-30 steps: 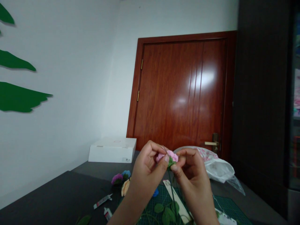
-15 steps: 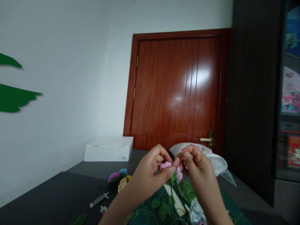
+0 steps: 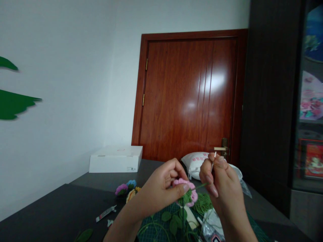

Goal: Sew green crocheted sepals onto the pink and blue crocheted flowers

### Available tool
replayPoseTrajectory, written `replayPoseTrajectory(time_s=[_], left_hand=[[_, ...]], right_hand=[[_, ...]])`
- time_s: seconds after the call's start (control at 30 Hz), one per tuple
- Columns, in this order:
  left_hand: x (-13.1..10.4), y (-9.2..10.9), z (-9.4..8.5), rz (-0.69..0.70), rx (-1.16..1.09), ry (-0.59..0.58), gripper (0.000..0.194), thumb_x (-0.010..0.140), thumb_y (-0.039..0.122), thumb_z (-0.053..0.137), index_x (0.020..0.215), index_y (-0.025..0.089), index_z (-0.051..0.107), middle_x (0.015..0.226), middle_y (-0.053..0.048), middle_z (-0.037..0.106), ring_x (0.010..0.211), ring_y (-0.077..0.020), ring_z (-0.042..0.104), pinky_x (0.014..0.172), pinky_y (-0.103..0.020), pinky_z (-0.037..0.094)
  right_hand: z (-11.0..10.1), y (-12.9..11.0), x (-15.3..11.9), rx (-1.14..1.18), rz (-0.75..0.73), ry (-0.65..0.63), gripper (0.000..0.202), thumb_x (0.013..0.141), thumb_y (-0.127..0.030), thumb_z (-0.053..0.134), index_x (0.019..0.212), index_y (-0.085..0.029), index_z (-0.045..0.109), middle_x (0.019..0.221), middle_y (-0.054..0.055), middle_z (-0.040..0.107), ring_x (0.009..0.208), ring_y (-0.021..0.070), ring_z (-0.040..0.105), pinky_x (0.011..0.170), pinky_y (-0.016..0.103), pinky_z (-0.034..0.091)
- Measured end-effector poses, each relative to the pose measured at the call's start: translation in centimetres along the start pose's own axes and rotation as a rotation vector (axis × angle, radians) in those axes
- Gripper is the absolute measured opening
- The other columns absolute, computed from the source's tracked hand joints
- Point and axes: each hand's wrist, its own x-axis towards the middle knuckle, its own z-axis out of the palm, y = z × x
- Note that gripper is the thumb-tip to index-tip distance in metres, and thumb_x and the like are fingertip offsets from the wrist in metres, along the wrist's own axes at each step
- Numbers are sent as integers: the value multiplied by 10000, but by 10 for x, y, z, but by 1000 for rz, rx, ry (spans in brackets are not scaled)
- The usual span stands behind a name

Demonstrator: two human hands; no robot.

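My left hand (image 3: 164,186) is closed on the edge of a pink crocheted flower (image 3: 193,196), thumb over its green underside. A dark green stem (image 3: 183,215) hangs down from the flower. To the right and slightly higher, my right hand (image 3: 225,181) pinches a thin, shiny needle (image 3: 215,155) pointing upward. A strand of green yarn (image 3: 200,186) runs taut from the flower's underside to my right fingers. Whether it passes through the needle's eye is too small to tell.
Below lie a green cutting mat (image 3: 156,232), green leaves (image 3: 174,223), a bundle of green yarn (image 3: 203,202) and a clear plastic bag (image 3: 210,227). Purple (image 3: 121,189) and blue (image 3: 131,183) flowers and a glue tube (image 3: 106,213) sit left. A white box (image 3: 116,161) stands behind.
My right hand has moved away from the flower, right and toward me, drawing the green yarn out. The flower has tilted so its green underside shows more. My left hand keeps its hold.
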Motion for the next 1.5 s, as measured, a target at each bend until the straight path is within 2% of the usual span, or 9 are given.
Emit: replayPoseTrajectory(time_s=[0.17,0.3,0.47,0.67,0.77,0.9,1.17,1.3,1.5], left_hand=[[1,0,-4,1,-2,13,147,838,249,692,888,165,583,835,-26,611,735,-137,619,656,-260,485],[2,0,-6,0,-47,36,149,848,250,686,901,171,572,825,-25,635,707,-128,608,611,-237,454],[4,3,-7,-4,-88,113,156,847,244,693,895,158,572,783,-3,625,679,-104,578,603,-211,419],[7,6,-11,34,-96,241,161,844,238,693,870,152,559,757,2,634,679,-100,568,610,-208,418],[8,5,-13,37,-79,264,155,846,226,686,872,152,553,753,8,633,679,-97,565,615,-206,415],[6,4,-15,31,-37,240,150,837,214,686,872,152,554,781,1,635,697,-102,576,634,-220,423],[1,3,-19,11,19,22,157,848,238,690,911,146,579,875,-40,650,814,-149,628,718,-271,474],[3,5,-20,62,5,97,116,854,228,691,887,145,618,846,-25,641,792,-122,613,682,-222,476],[2,6,-28,89,19,250,163,863,290,686,929,144,656,856,-32,646,552,-73,527,447,-175,448]], right_hand=[[-5,0,3,73,11,-10,594,988,-546,447,500,-207,460,354,-65,314,347,80,245,349,227,187],[2,1,2,103,10,-29,391,967,-500,525,697,-217,515,426,-76,442,334,68,239,346,212,187],[5,3,0,124,15,-138,324,990,-464,493,780,-222,545,545,-59,514,387,74,324,392,207,241],[0,7,3,81,35,-282,198,954,-383,611,883,-200,639,639,-46,539,507,62,428,509,188,340],[1,8,3,147,46,-252,243,967,-382,589,806,-201,610,634,-48,549,417,35,385,404,168,241],[6,9,3,215,18,-147,309,957,-402,601,733,-189,591,555,-59,504,388,32,369,379,156,245],[2,6,7,292,-16,-15,337,944,-381,629,683,-180,559,557,-67,467,408,22,340,396,144,265],[-2,3,6,153,-35,-28,254,939,-381,631,766,-195,629,599,-48,519,461,42,424,438,153,327],[-7,-9,-1,-456,-243,-184,126,930,-302,635,978,-260,744,760,3,630,667,123,592,589,227,469]])
